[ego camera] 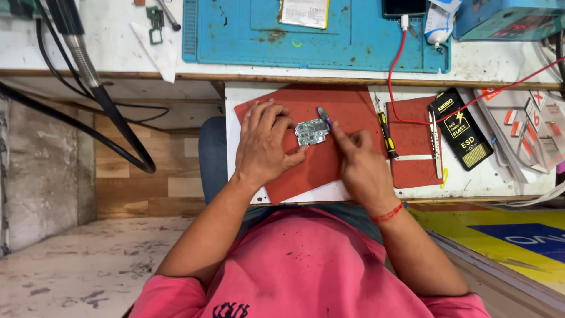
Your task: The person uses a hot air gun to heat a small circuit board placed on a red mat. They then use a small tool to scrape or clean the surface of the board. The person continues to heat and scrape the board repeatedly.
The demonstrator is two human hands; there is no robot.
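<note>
Circuit board (311, 132) pinched by left hand (263, 143), right hand (357, 159) beside.

Phone (404, 7) cut off at top edge

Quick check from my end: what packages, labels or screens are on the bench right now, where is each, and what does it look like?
Black packet: right of the red mats, flat rectangle, black with yellow print.
White label: top centre on the blue mat, rectangular, white with dark print.
Phone: top edge, dark screen, red cable plugged in.
Red-and-white stickers: far right, small loose pieces.
Blue box: top right, dark reddish panel.
</note>
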